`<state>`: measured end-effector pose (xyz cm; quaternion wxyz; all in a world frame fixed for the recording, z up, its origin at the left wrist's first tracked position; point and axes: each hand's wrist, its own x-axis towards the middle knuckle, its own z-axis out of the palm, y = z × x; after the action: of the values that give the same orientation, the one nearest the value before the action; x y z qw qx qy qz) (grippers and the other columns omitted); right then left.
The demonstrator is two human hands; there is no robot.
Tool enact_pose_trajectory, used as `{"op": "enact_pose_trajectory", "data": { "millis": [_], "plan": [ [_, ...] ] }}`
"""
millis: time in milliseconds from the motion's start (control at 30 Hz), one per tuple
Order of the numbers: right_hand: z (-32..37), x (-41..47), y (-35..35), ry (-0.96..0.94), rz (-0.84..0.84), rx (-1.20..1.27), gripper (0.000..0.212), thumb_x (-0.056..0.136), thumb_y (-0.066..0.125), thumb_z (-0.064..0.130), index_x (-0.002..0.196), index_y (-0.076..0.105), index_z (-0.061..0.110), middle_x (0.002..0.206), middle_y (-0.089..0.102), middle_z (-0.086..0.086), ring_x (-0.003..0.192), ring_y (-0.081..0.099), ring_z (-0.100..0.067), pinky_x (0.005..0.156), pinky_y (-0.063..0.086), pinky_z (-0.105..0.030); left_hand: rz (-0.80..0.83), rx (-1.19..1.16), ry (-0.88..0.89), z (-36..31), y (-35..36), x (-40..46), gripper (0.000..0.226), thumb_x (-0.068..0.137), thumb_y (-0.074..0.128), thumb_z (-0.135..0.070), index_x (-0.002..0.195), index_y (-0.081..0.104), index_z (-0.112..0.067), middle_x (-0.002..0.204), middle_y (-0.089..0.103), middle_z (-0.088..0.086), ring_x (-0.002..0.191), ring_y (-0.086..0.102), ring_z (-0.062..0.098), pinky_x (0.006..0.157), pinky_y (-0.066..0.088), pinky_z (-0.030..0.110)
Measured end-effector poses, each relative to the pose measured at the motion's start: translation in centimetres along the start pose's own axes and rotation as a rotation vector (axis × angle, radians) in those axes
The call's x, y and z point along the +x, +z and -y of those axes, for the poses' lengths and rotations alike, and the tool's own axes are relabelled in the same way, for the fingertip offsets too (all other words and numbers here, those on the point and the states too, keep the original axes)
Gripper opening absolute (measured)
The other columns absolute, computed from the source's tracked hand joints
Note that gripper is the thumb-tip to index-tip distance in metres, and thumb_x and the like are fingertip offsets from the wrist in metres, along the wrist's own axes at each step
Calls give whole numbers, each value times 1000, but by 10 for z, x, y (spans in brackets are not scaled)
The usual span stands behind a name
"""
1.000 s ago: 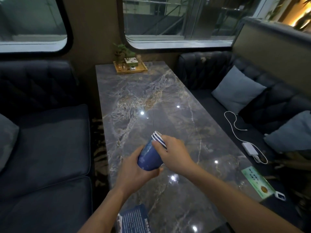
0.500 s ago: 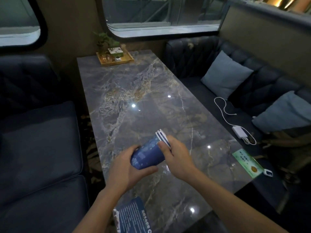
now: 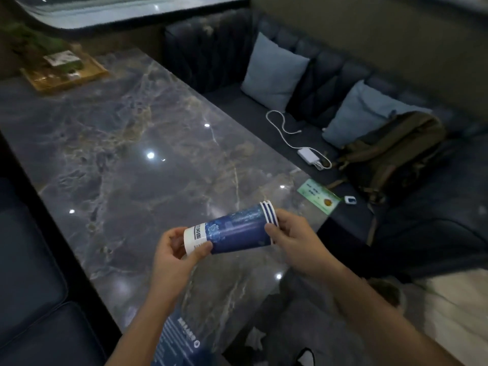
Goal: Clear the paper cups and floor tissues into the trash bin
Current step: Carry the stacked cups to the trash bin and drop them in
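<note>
Now: nested blue paper cups (image 3: 237, 231) held sideways above the tabletop's (image 3: 126, 159) near edge | left hand (image 3: 177, 249) pinches the white base end | right hand (image 3: 293, 239) grips the striped rim end | crumpled tissue (image 3: 254, 339) on floor below the near edge | green card (image 3: 318, 198) at right edge

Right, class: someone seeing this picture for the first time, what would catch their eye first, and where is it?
First, the stack of blue paper cups held sideways above the marble table, the left hand at the base and the right hand at the rims. Next, the white charger and cable on the dark sofa to the right, beside two pale blue cushions. A crumpled tissue lies on the floor below the table's near edge.
</note>
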<state>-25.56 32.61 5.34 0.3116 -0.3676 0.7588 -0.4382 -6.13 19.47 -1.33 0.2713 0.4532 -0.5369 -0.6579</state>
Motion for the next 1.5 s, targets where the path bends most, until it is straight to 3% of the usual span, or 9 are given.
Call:
{"op": "enact_pose_trajectory", "data": {
  "millis": [267,400,567,800,1033,1133,1233,1333,1500],
  "plan": [
    [-54,-88,-108,57,-231,196,23,90,57,2,103,67,17,99,75,3,93,71,-10,78,55,-22,220,30,-20,-4,117,-37,9,88,66,2,89,58,-2,86,66,17,77,61,23,62,58,20],
    [-96,-145,-167,73,-352,214,28,91,55,3,100,68,25,99,75,-1,93,71,-15,82,57,-31,296,65,-47,0,190,-73,14,89,64,3,81,58,-6,74,67,9,64,64,15,58,59,18],
    [-155,-220,-233,118,-491,175,41,87,59,1,85,72,39,87,76,18,84,69,-2,79,54,-24,352,208,30,16,279,-127,14,86,72,-7,80,60,-8,66,67,3,60,62,13,54,52,24],
    [-239,-308,-302,283,-704,206,11,81,69,14,80,74,24,80,76,-3,76,73,-23,71,60,-51,396,441,122,40,383,-204,15,82,79,-21,84,68,-10,77,72,8,69,65,17,64,53,31],
    [-288,-363,-337,415,-831,111,18,78,68,9,85,77,23,78,76,7,73,71,-5,70,57,-27,520,572,104,65,457,-239,5,84,76,-16,80,72,-16,72,75,5,62,64,11,61,53,29],
    [-301,-375,-344,463,-837,104,26,78,65,-3,87,77,19,78,76,4,71,70,-1,70,56,-22,592,610,55,77,479,-241,10,84,75,-11,79,73,-20,73,76,4,66,67,16,69,56,39],
    [-314,-381,-352,522,-839,95,26,77,65,-4,86,76,18,77,75,4,71,69,-2,67,57,-22,661,646,27,91,497,-237,18,85,72,-7,81,74,-24,72,77,-6,69,69,12,70,55,27],
    [-326,-375,-365,588,-861,70,23,75,66,-5,84,76,13,72,73,6,67,66,8,61,49,-7,708,677,19,102,516,-229,22,86,70,-6,82,75,-27,72,76,-15,64,66,-5,65,51,15],
    [-353,-348,-389,721,-844,115,19,76,69,1,77,72,20,71,73,1,64,69,-8,65,60,-30,715,672,-81,119,554,-203,28,87,67,-2,81,73,-28,79,76,-4,73,68,4,68,53,23]
  ]
}}
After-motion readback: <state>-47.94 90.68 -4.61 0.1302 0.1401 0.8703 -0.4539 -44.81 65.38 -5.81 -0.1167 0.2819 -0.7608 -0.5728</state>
